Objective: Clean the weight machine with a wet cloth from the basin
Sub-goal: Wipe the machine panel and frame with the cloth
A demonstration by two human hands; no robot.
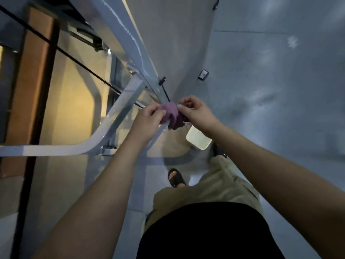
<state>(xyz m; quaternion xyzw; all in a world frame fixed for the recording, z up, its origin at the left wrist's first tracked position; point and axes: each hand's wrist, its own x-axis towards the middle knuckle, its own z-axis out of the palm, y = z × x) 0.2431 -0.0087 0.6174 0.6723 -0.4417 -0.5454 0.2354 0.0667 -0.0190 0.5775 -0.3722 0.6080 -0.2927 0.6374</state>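
A bunched purple cloth hangs between both hands in the middle of the view. My left hand pinches its left side, and my right hand grips its right side with thumb and fingers. The cloth is held just in front of the weight machine's pale grey metal frame, whose curved tube runs from lower left up to the hands. Below the hands, a pale rectangular basin stands on the floor, partly hidden by my right wrist.
A black cable crosses the frame diagonally at the left. A brown padded panel stands at far left. The grey floor spreads to the right. My sandalled foot is below the basin.
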